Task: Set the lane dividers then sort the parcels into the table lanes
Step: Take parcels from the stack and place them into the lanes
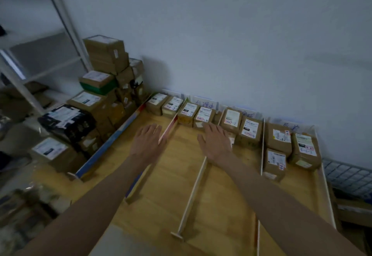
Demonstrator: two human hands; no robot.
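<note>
Several stacked cartons (84,113) heaped at left of frame, just beside the blue-edged divider (108,143) bordering the wooden desk (221,205). Grey wire rack (350,175) at lower right; pale wall (241,34) behind. Labelled parcels (249,131) lined along the desk's far edge, in pairs within the lanes, with a fifth small one in the rightmost lane. Both arms stretched forward, palms down. Left hand (148,142) flat with fingers spread, over the red-edged divider (168,132). Right hand (216,142) likewise spread, above the thin pale divider (193,193); contact unclear for either. Dividers all long and narrow, running from near edge toward the wall, roughly parallel, slanting toward upper right.
</note>
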